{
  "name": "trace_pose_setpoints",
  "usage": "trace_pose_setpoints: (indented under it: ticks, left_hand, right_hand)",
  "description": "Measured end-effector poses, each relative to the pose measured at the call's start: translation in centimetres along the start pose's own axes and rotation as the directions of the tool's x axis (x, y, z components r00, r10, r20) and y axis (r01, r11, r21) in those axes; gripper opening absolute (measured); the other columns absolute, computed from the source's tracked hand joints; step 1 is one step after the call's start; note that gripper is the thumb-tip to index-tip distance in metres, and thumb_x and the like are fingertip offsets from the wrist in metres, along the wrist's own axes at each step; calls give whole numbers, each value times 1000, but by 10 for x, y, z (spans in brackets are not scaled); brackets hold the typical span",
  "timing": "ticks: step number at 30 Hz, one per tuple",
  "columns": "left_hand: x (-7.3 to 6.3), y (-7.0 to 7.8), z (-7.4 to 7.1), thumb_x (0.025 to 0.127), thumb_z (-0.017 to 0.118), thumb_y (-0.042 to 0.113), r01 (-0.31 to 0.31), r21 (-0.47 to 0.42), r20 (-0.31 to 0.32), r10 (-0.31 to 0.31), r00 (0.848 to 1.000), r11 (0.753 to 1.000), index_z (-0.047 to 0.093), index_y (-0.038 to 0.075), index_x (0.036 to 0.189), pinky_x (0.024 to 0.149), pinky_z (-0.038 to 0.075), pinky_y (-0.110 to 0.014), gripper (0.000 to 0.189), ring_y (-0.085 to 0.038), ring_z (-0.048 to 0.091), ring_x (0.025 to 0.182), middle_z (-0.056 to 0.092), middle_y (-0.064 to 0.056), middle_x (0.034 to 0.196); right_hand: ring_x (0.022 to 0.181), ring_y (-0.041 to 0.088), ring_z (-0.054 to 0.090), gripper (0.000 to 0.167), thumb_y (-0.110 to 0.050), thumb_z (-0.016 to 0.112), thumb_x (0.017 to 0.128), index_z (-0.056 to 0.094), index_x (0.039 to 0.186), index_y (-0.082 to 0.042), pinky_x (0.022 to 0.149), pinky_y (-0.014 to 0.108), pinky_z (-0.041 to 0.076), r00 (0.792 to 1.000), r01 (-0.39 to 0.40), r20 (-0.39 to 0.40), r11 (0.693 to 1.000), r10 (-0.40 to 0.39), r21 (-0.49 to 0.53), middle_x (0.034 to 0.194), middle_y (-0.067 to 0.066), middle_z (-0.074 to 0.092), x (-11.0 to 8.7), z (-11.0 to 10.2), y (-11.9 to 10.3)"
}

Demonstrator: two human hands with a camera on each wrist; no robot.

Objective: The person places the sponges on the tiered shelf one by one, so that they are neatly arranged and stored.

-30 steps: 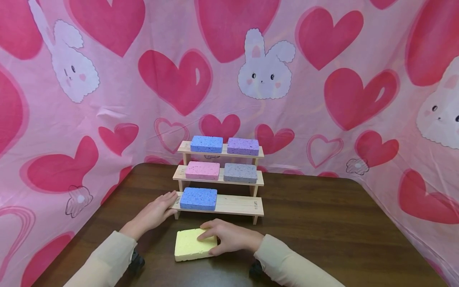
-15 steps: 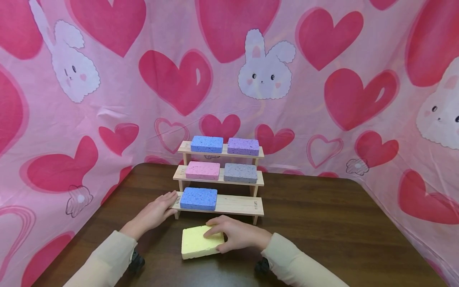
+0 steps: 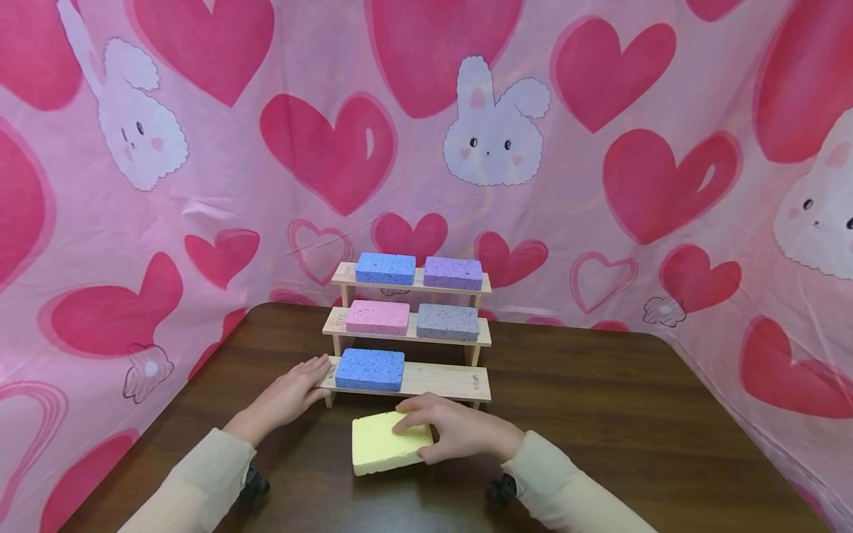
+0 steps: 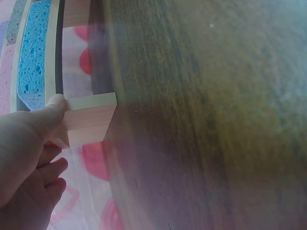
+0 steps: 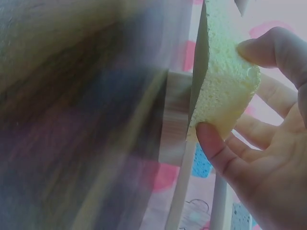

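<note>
My right hand (image 3: 463, 429) grips a pale yellow sponge (image 3: 381, 443) by its right end, thumb on the near side and fingers over the far edge. The sponge sits slightly tilted just in front of a three-tier wooden stand (image 3: 440, 380). In the right wrist view, fingertips press into the sponge (image 5: 223, 91) from both sides. My left hand (image 3: 288, 392) holds the left end of the stand's lowest shelf. Its thumb (image 4: 55, 108) lies at the front corner in the left wrist view, with the other fingers round the end. Beside it lies a blue sponge (image 3: 369, 369).
Pink (image 3: 378, 317) and grey (image 3: 447, 321) sponges occupy the middle shelf. Another blue sponge (image 3: 385, 268) and a purple sponge (image 3: 453, 272) are on the top shelf. The stand rests on a dark wooden table (image 3: 600, 414), with a pink heart-print cloth (image 3: 413, 170) behind.
My right hand has carried the yellow sponge rightward and toward the stand, and the sponge has tilted a little. The left hand has stayed at the shelf's end.
</note>
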State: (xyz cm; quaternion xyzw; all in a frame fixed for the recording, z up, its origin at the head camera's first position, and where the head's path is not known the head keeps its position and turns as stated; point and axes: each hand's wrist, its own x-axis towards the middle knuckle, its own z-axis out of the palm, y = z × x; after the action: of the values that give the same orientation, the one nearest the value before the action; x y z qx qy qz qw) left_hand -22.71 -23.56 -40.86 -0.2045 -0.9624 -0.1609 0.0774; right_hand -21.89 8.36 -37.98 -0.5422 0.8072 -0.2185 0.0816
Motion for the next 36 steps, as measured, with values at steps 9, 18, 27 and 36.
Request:
trace_pose_setpoints:
  ticks: [9, 18, 27, 36]
  left_hand:
    - [1, -1, 1, 82, 70, 19, 9, -6, 1, -9, 1000, 1000, 44, -7, 132, 100, 30, -53, 61, -40, 35, 126, 40, -24, 137]
    - [1, -2, -1, 83, 68, 20, 12, -17, 14, -12, 1000, 1000, 44, -7, 132, 100, 29, -53, 61, -40, 34, 127, 39, -23, 138]
    - [1, -3, 0, 83, 68, 20, 8, -22, 15, -8, 1000, 1000, 44, -7, 132, 100, 30, -53, 61, -39, 34, 127, 39, -23, 138]
    - [1, -2, 0, 83, 69, 20, 12, -25, 19, -12, 1000, 1000, 44, -7, 132, 100, 29, -53, 62, -39, 34, 127, 39, -23, 138]
  right_hand:
    - [122, 16, 39, 41, -13, 68, 77, 63, 118, -15, 99, 31, 35, 998, -42, -39, 998, 44, 39, 134, 6, 46, -10, -13, 1]
    - [120, 16, 40, 41, -14, 66, 78, 63, 119, -17, 98, 34, 38, 995, -41, -93, 998, 45, 44, 133, 2, 46, -20, -23, 6]
    - [123, 19, 37, 41, -13, 65, 79, 61, 120, -18, 98, 36, 38, 990, -75, -116, 996, 80, 47, 135, 2, 44, -27, -31, 12]
    - [119, 19, 39, 42, -11, 66, 78, 62, 119, -17, 90, 36, 44, 978, -137, -149, 988, 146, 66, 136, 2, 43, -31, -37, 22]
